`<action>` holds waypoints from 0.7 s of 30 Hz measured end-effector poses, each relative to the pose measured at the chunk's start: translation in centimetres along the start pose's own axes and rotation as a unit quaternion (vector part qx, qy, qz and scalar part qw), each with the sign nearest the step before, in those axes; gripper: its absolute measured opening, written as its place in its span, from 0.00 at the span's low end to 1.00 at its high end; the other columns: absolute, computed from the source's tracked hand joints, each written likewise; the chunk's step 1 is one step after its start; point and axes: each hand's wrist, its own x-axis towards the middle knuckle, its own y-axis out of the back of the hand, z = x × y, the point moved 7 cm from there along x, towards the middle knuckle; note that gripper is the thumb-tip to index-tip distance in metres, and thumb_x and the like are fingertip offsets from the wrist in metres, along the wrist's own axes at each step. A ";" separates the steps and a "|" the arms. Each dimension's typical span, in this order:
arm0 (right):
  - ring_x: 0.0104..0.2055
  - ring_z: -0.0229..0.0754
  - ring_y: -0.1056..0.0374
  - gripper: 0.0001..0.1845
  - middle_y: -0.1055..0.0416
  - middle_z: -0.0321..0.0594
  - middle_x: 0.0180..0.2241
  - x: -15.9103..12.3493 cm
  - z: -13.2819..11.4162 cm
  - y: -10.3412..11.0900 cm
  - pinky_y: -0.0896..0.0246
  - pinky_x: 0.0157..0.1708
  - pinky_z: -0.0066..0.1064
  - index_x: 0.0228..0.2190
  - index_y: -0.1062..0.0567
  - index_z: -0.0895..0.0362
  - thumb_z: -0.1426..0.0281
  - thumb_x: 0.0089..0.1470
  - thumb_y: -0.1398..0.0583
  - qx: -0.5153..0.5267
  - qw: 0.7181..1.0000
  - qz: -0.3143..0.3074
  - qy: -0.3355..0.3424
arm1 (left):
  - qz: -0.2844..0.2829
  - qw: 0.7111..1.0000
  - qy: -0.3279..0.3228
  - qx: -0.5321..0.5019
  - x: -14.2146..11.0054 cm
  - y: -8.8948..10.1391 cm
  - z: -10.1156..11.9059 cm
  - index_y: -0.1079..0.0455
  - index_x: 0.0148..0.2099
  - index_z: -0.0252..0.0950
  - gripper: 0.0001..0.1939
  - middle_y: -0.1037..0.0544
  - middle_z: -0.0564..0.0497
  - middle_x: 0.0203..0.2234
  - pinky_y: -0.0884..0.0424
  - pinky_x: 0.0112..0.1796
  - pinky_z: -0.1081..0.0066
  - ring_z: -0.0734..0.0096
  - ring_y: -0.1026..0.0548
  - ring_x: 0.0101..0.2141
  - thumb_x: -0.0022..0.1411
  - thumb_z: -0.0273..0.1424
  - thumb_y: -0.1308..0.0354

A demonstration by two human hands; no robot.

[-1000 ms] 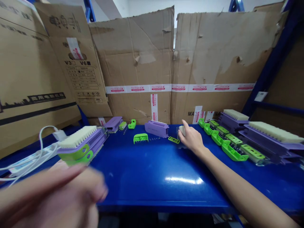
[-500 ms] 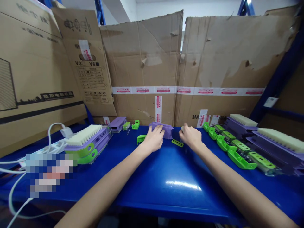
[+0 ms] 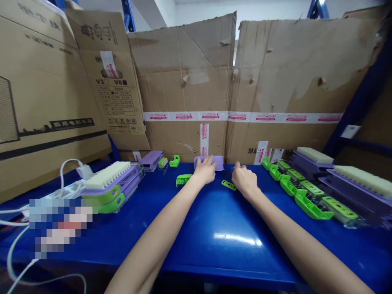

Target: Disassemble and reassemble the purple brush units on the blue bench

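Note:
At the back middle of the blue table, my left hand (image 3: 205, 170) has its fingers over a purple plastic housing (image 3: 218, 163) and grips it. To the right, my right hand (image 3: 245, 179) is closed, knuckles up, with its fingertips on the far side; whatever it pinches is mostly hidden. Between the hands, nearer to me, a flat green plate with holes (image 3: 228, 185) lies on the table. A green end piece with dark bristle-like pins (image 3: 183, 179) sits just left of my left wrist.
Purple-and-green brush units (image 3: 112, 183) with pale sponge tops lie at left beside a power strip (image 3: 69, 188) with white cables. Green brackets (image 3: 312, 205), green-topped pieces (image 3: 339, 207) and purple housings with sponges (image 3: 364, 179) line the right. Cardboard sheets (image 3: 190, 90) wall the back.
The purple housing has turned under my left hand and now shows a smooth, flat face. My left hand has shifted slightly right and away from me. The right hand has barely moved.

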 end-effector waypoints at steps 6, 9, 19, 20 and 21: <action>0.38 0.49 0.27 0.22 0.32 0.57 0.41 -0.3 -0.3 -0.3 0.34 0.33 0.34 0.54 0.40 0.64 0.75 0.58 0.54 -0.001 1.000 0.001 0.016 | 0.010 1.000 0.011 0.018 0.6 -0.5 -0.7 0.40 0.59 0.35 0.24 0.44 0.37 0.62 0.50 0.56 0.45 0.52 0.45 0.61 0.60 0.28 0.50; 0.39 0.48 0.28 0.24 0.32 0.56 0.42 -0.5 -0.6 -0.3 0.34 0.33 0.32 0.55 0.41 0.64 0.77 0.57 0.53 -0.021 0.999 0.018 0.037 | 0.025 0.998 0.040 0.034 1.1 -0.7 -1.6 0.44 0.61 0.34 0.27 0.43 0.34 0.60 0.50 0.56 0.44 0.51 0.46 0.60 0.59 0.28 0.48; 0.37 0.48 0.28 0.24 0.30 0.53 0.42 -1.0 -1.2 0.1 0.37 0.32 0.32 0.57 0.43 0.61 0.70 0.60 0.53 0.007 0.997 0.042 0.064 | 0.009 0.996 0.046 0.074 3.4 -0.6 -2.4 0.39 0.57 0.32 0.27 0.31 0.32 0.50 0.46 0.53 0.46 0.48 0.35 0.52 0.55 0.26 0.41; 0.36 0.47 0.28 0.23 0.30 0.53 0.42 -1.0 -1.1 0.3 0.37 0.31 0.32 0.57 0.43 0.60 0.69 0.61 0.53 0.011 0.997 0.046 0.061 | 0.004 0.996 0.043 0.079 3.5 -0.5 -2.4 0.38 0.56 0.30 0.26 0.30 0.31 0.49 0.47 0.53 0.45 0.47 0.34 0.51 0.54 0.27 0.41; 0.36 0.48 0.28 0.24 0.30 0.52 0.42 -1.0 -1.0 0.5 0.37 0.31 0.32 0.57 0.44 0.60 0.68 0.61 0.53 0.015 0.997 0.054 0.059 | -0.003 0.996 0.040 0.080 3.5 -0.4 -2.5 0.38 0.55 0.28 0.27 0.30 0.30 0.49 0.46 0.52 0.46 0.47 0.33 0.50 0.53 0.28 0.40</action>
